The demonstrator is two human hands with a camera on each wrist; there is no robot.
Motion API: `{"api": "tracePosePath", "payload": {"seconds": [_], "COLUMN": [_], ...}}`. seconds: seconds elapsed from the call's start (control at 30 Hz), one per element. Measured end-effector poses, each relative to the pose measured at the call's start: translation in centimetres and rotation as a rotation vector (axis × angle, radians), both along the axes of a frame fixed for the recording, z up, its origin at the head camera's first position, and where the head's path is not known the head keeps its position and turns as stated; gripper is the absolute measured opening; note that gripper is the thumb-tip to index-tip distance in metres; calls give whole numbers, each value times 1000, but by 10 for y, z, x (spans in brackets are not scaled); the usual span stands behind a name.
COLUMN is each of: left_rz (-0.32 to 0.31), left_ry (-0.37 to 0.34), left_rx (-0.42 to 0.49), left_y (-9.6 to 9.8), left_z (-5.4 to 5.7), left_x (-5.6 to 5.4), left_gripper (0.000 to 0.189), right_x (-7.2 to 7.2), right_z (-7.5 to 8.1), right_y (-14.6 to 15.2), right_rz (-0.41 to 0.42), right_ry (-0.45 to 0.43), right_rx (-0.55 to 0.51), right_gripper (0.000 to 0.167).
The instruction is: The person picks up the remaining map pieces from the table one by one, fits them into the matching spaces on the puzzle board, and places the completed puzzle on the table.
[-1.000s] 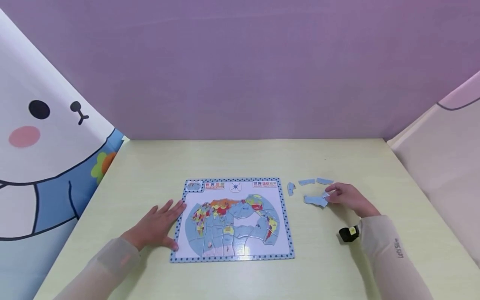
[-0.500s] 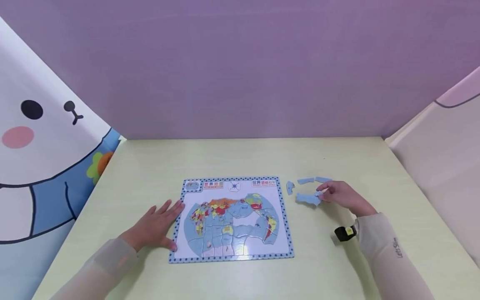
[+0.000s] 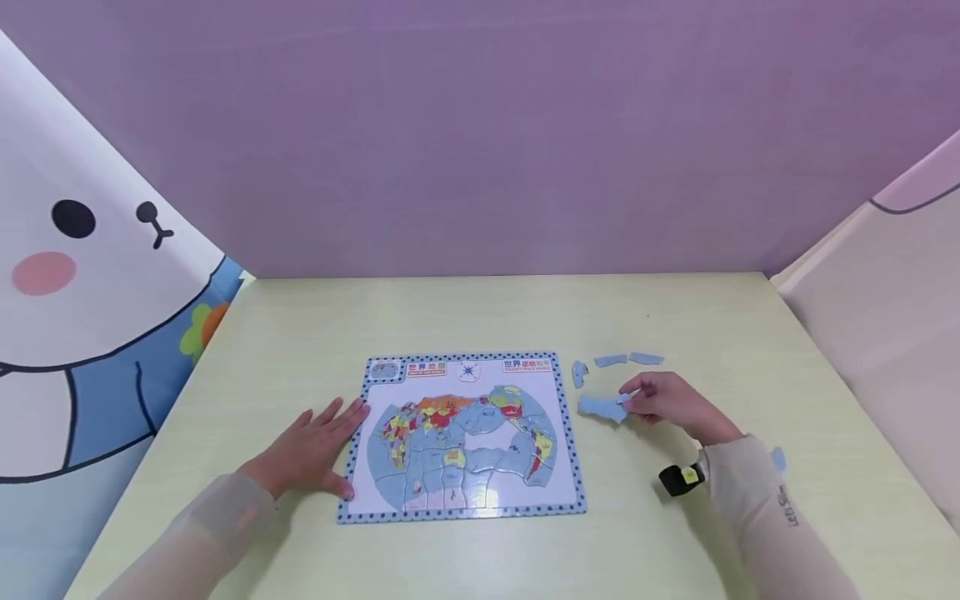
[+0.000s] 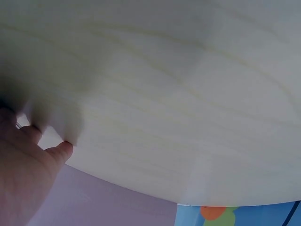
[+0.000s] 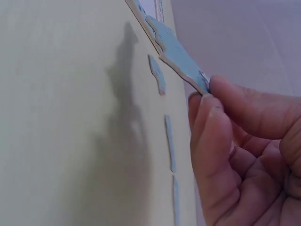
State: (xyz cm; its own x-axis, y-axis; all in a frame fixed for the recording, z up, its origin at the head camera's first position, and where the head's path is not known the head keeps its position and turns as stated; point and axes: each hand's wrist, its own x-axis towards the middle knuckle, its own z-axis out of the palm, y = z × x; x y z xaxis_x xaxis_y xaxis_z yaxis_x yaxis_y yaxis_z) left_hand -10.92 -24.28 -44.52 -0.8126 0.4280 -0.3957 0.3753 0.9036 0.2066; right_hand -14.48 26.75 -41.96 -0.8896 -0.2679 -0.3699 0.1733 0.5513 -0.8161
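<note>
A world-map jigsaw puzzle point(image 3: 495, 513) with a dotted blue border lies on the table, a white gap in the upper middle of its map. Fingers spread, my left hand point(image 3: 315, 450) rests along the board's left edge; the left wrist view shows only its fingertips and palm side point(image 4: 28, 160). My right hand point(image 3: 671, 404) pinches a long, light-blue jigsaw piece point(image 3: 602, 407) by its right end, between thumb and fingers. In the right wrist view this piece point(image 5: 181, 54) is raised above the table, its shadow beneath. It overlaps the board's right border there.
Beyond the held piece lie three small blue pieces: a curved one point(image 3: 579, 374) beside the board and two narrow strips point(image 3: 611, 361) farther right. Another blue piece point(image 3: 779, 458) shows beside the right sleeve. A black wrist device point(image 3: 681, 479) hangs at the right cuff. A purple backdrop point(image 3: 495, 167) closes the far side.
My right hand has carried the pinched piece leftward, closer to the board's right edge. A blue piece by the right sleeve has come into view. My left hand stays in place.
</note>
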Motion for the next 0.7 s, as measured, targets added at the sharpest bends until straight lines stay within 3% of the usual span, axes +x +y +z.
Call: {"api": "tracePosePath", "payload": {"seconds": [0.3,0.7], "left_rz": [-21,-12], "left_ry": [14,-3], "left_rx": [-4,-3], "left_y": [1,-2], "left_z": [0,-2], "left_x": [1,-1], "left_gripper": [120,122], "right_x": [9,8], "right_z": [-11,-4], "right_y": [-11,-15], "right_rz": [-5,46], "right_ry": [31,108], "right_rx": [-10,-26], "right_gripper": [24,23]}}
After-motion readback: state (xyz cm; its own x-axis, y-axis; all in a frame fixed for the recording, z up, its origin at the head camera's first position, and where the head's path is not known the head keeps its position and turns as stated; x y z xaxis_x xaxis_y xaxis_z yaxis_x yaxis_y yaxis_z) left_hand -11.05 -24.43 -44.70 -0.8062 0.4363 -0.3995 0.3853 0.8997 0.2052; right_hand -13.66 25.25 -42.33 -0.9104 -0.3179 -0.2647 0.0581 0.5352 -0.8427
